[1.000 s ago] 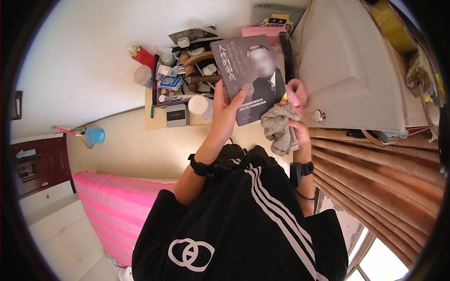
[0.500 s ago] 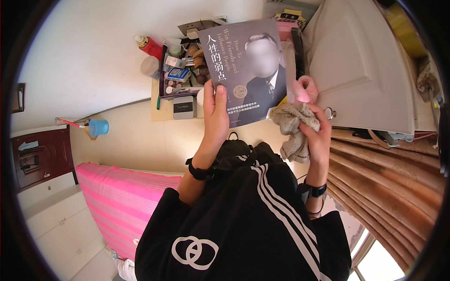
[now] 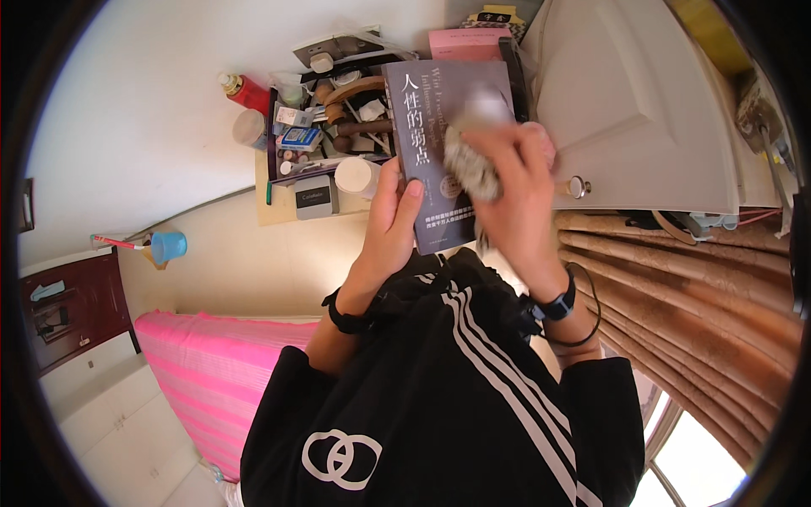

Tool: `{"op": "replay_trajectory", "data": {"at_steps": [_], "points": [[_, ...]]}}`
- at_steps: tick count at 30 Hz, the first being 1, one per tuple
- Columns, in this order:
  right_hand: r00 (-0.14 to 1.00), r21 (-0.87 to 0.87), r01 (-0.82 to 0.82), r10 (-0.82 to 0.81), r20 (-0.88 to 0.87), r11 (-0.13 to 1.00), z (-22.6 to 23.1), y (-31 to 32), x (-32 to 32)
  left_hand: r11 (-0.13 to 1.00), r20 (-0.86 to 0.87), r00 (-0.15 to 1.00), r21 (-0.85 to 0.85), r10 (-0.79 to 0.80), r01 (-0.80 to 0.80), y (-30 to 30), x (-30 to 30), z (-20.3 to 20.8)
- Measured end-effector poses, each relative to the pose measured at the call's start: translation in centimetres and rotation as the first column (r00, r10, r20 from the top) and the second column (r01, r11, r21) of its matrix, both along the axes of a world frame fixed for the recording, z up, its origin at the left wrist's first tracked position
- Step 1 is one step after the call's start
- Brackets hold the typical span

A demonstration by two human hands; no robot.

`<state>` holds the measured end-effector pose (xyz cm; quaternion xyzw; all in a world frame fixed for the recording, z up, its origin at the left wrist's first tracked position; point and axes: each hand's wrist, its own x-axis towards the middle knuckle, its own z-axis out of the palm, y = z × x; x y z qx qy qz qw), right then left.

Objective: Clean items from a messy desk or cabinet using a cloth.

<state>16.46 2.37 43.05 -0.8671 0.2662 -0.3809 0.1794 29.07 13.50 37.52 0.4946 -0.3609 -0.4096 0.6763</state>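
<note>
Presently, grey book (image 3: pixel 429 173) held up, hiding the right part of the tray (image 3: pixel 271 152) from view, cover toward the camera. Left hand (image 3: pixel 389 220): grip pinching the book's left edge, thumb on cover. Right hand (image 3: pixel 524 198): grip closed on a blurred greyish cloth (image 3: pixel 469 169) over the cover; contact cannot be told. White tub (image 3: pixel 356 179), grey box (image 3: pixel 316 198): near side of tray. Red bottle (image 3: pixel 247 94): left of tray.

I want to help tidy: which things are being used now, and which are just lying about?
Being used:
- book, in the left hand
- cloth, in the right hand, over the book

Just lying about:
- red bottle
- blue box
- grey box
- white tub
</note>
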Motion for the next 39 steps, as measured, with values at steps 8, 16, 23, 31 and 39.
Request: {"op": "replay_trajectory", "data": {"at_steps": [8,16,23,31,39], "points": [[0.980,0.030,0.137,-0.140,0.142,0.990,-0.2,-4.6,2.2,0.999,0.081,0.996,-0.028,0.027,-0.025,0.2,-0.3,0.8],[0.887,-0.040,-0.449,0.440,-0.142,0.893,-1.1,3.6,-1.3,0.967,0.026,0.967,0.015,0.255,-0.256,0.3,1.6,-0.4],[0.987,0.130,-0.029,0.008,0.158,0.991,0.9,-4.7,0.9,0.987,0.124,0.981,-0.066,0.152,-0.145,0.1,1.5,0.7],[0.907,0.168,-0.419,0.419,0.040,0.892,1.6,1.7,1.1,0.929,0.054,0.927,-0.022,0.370,-0.370,-0.1,2.3,-1.3],[0.805,0.869,-0.403,0.563,0.187,0.287,-2.9,-1.2,-7.7,0.902,-0.182,0.895,-0.070,0.409,-0.426,1.6,4.3,1.0]]}}
